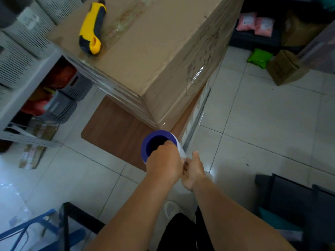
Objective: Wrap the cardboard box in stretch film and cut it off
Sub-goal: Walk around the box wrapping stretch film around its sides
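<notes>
Both hands, left hand and right hand, grip my film roll beside the half-wrapped box; next I'd judge another pass, then the cutter.

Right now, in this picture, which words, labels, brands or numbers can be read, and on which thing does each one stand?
No text can be read in this view.
White label on the grey slotted plastic crate: too blurred to read.
White labels on the pink plastic packets: too small to read.
Dark print on the small brown cardboard carton: blurred.
Large film-wrapped cardboard box, yellow and black utility knife, blue-cored stretch film roll: no visible text.
</notes>
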